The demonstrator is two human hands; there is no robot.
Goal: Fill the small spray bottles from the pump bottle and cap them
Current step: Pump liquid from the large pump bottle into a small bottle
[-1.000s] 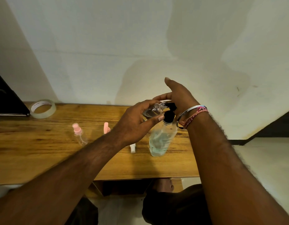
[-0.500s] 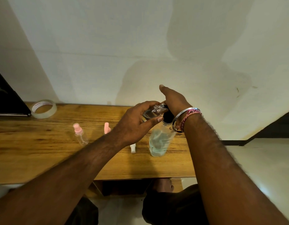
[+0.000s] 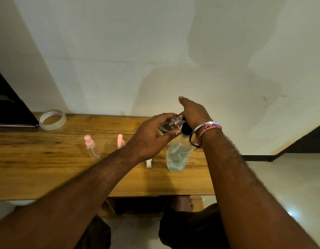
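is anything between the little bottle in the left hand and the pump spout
Nothing visible. The left hand holds the small clear bottle tilted, its open neck right at the black pump head of the pump bottle. The right hand rests on top of the pump, hiding the spout's tip.

Wooden table against the wall. Far left: roll of clear tape, beside a dark flat object. Centre: small capped spray bottle, upright; pink spray cap; small white piece. Right: pump bottle, part-filled with clear liquid.
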